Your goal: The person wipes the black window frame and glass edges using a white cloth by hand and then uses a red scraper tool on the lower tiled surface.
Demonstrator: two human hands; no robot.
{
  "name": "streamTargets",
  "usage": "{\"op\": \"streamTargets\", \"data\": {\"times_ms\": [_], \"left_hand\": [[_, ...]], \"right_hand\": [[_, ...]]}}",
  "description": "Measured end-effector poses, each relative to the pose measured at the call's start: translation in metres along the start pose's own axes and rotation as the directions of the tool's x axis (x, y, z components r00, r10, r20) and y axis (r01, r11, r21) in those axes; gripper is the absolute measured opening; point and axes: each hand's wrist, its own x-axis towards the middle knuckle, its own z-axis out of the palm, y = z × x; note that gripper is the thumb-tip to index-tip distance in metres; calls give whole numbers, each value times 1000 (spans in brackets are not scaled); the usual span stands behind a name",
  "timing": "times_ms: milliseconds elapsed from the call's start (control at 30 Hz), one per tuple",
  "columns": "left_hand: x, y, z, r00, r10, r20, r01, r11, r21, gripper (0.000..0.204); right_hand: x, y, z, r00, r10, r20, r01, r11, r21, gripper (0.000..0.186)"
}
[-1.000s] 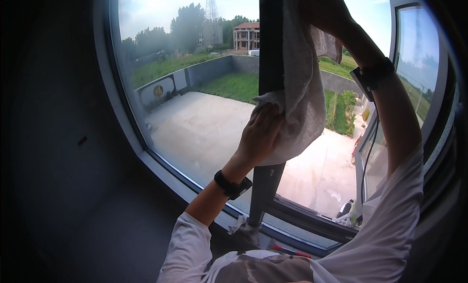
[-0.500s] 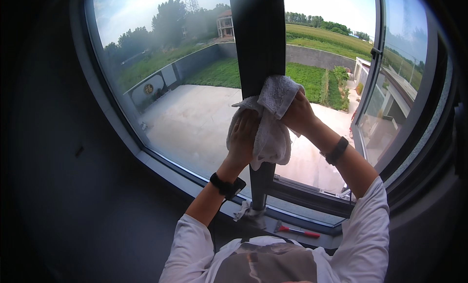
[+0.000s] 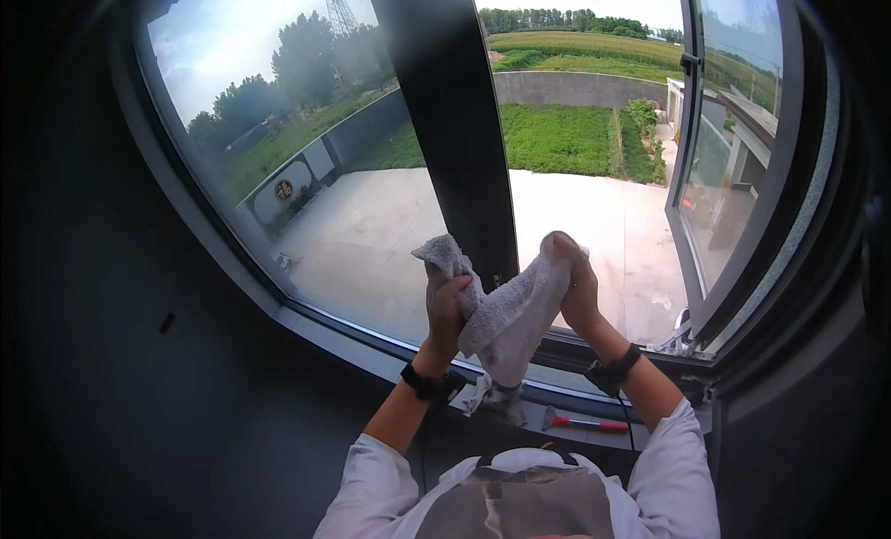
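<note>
A white terry towel (image 3: 512, 318) is stretched between my two hands, its middle sagging toward me. My left hand (image 3: 445, 302) is closed on one end, thumb toward the middle, with a corner sticking up above the fingers. My right hand (image 3: 577, 284) grips the other end, fingers wrapped over the cloth. Both hands are in front of the dark window post (image 3: 455, 121), and the towel appears apart from it. Dark bands circle both wrists.
The left pane (image 3: 343, 224) looks hazy. On the right, a window sash (image 3: 733, 168) stands open. A red-handled scraper (image 3: 585, 424) and a crumpled grey cloth (image 3: 497, 402) lie on the sill below my hands. Outside are paving, grass and a wall.
Both hands have pulled back and down from the window post, bringing the towel with them. The bunched towel is now drawn out between the hands. My view has shifted slightly.
</note>
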Motion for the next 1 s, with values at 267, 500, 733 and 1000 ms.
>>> {"op": "streamTargets", "data": {"times_ms": [267, 500, 733, 1000], "left_hand": [[-39, 5, 22, 974, -4, -227, -38, 983, -181, 56], [-47, -3, 33, 977, -121, -177, 129, 991, 37, 55], [27, 34, 84, 940, -283, 189, 125, 804, 582, 54], [-51, 40, 135, 911, -394, 120, 254, 768, 588, 36]], "right_hand": [[-45, 56, -60, 837, 371, -402, -159, 868, 470, 39], [6, 85, -21, 655, 743, -137, -426, 512, 746, 40], [88, 106, 5, 833, 541, 114, -426, 496, 757, 30], [61, 158, 21, 751, 519, 409, -639, 414, 648, 28]]}}
